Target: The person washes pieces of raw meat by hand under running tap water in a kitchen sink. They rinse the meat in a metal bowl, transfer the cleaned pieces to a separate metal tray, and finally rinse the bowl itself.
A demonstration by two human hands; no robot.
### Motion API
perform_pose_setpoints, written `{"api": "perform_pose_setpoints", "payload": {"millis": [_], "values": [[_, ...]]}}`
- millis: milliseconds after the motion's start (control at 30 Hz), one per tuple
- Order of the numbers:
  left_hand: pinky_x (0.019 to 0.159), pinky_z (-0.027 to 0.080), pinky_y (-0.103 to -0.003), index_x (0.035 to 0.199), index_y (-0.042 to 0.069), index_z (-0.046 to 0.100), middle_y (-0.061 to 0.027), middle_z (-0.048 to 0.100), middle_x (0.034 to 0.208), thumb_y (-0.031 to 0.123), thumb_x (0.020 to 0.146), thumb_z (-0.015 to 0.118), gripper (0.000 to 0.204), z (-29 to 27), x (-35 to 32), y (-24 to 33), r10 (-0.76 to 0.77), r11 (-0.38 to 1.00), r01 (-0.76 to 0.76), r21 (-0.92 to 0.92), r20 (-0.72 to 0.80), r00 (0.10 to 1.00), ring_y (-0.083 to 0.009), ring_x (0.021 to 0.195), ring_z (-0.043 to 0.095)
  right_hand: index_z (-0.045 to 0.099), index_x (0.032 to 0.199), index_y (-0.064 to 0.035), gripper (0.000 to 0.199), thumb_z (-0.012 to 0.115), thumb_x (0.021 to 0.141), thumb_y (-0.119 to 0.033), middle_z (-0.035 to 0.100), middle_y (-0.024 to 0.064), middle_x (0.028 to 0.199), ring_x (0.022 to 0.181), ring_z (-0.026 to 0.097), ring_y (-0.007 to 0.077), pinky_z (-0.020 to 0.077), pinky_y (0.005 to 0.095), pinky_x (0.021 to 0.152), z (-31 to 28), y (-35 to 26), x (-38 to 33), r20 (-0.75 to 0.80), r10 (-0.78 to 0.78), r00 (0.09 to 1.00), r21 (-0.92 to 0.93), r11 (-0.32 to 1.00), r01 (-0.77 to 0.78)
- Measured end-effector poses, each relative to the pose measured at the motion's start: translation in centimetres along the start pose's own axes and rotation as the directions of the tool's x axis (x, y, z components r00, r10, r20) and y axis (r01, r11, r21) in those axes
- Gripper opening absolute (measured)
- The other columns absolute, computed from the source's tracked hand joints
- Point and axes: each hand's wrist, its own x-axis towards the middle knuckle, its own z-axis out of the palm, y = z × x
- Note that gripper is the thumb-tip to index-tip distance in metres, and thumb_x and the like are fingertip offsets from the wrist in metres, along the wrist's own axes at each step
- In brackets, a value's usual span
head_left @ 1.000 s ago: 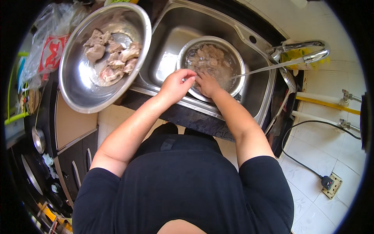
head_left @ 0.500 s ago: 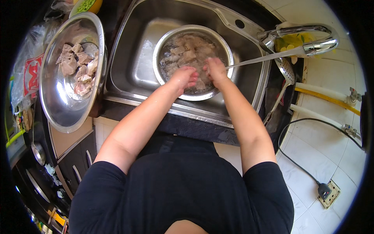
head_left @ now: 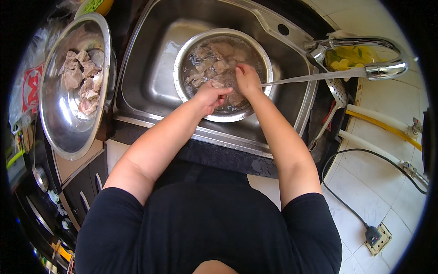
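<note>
My left hand [head_left: 212,97] and right hand [head_left: 247,81] are resting half-curled over meat [head_left: 221,67] inside the basin [head_left: 228,118]; I can't tell what they're holding. The faucet [head_left: 387,71] is streaming close by the right, a steel bowl [head_left: 68,137] standing left.

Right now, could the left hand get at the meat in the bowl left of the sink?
Probably yes: the bowl is uncovered, and only its rim seems to stand between the left hand and the meat.

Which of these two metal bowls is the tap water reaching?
The bowl in the sink: the stream from the tap meets its right side. The other bowl, left of the sink, stands clear of the stream.
</note>
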Motion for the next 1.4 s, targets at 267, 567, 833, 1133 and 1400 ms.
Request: {"api": "perform_pose_setpoints", "payload": {"millis": [267, 567, 833, 1133, 1400], "values": [[0.039, 0.031, -0.019, 0.094, 0.015, 0.046, -0.0017, 0.047, 0.066, 0.046, 0.081, 0.051, 0.034, 2.0, -3.3, 3.8, -0.166, 0.979, 0.143, -0.146, -0.16, 0.973, -0.0079, 0.045, 0.037, 0.055, 0.103, -0.0122, 0.034, 0.059, 0.069, -0.013, 0.052, 0.0106, 0.111, 0.106, 0.044, 0.032, 0.0397, 0.0373, 0.086, 4.1, -0.5, -0.2, 0.07, -0.431, 0.9, -0.239, 0.868, 0.435], [0.055, 0.046, -0.032, 0.095, 0.006, 0.051, -0.0087, 0.056, 0.075, 0.025, 0.086, 0.042, 0.023, -1.0, 1.4, -0.2, -0.116, 0.977, 0.11, -0.185, -0.023, 0.993, -0.0207, 0.065, 0.056, 0.047, 0.099, -0.0093, 0.028, 0.052, 0.079, -0.028, 0.053, 0.0071, 0.077, 0.058, 0.048, 0.0116, 0.0305, 0.0228, 0.041, -2.2, 3.0, -2.1, 0.552, 0.138, 0.822, 0.832, -0.02, -0.555], [0.054, 0.045, -0.029, 0.099, 0.009, 0.05, -0.0052, 0.058, 0.081, 0.033, 0.09, 0.039, 0.028, 0.8, -0.5, 0.2, -0.144, 0.989, 0.125, 0.082, 0.308, 0.941, -0.0148, 0.067, 0.057, 0.058, 0.093, -0.0042, 0.029, 0.043, 0.084, -0.027, 0.059, 0.0073, 0.081, 0.07, 0.056, 0.018, 0.0452, 0.0285, 0.061, -0.7, -2.7, -4.9, 0.41, 0.395, 0.822, 0.82, 0.234, -0.522], [0.056, 0.046, -0.028, 0.091, 0.005, 0.052, -0.0066, 0.057, 0.085, 0.031, 0.086, 0.048, 0.027, -0.9, 1.3, 0.1, -0.051, 0.958, 0.096, -0.27, 0.17, 0.984, -0.0157, 0.071, 0.055, 0.058, 0.096, -0.0014, 0.034, 0.048, 0.084, -0.031, 0.058, 0.0189, 0.094, 0.089, 0.056, 0.0313, 0.0432, 0.0388, 0.078, -0.9, 1.1, -3.6, 0.051, 0.087, 0.995, -0.122, 0.989, -0.081], [0.056, 0.046, -0.028, 0.097, 0.009, 0.053, -0.0066, 0.058, 0.085, 0.041, 0.086, 0.046, 0.035, -1.6, 0.9, 1.1, -0.096, 0.923, 0.172, -0.345, 0.224, 0.97, -0.0162, 0.071, 0.056, 0.052, 0.089, -0.0015, 0.025, 0.047, 0.08, -0.024, 0.055, 0.0208, 0.095, 0.092, 0.052, 0.0369, 0.0429, 0.0397, 0.081, 2.1, 1.6, -4.4, 0.185, 0.013, 0.983, -0.389, 0.919, 0.061]]}}
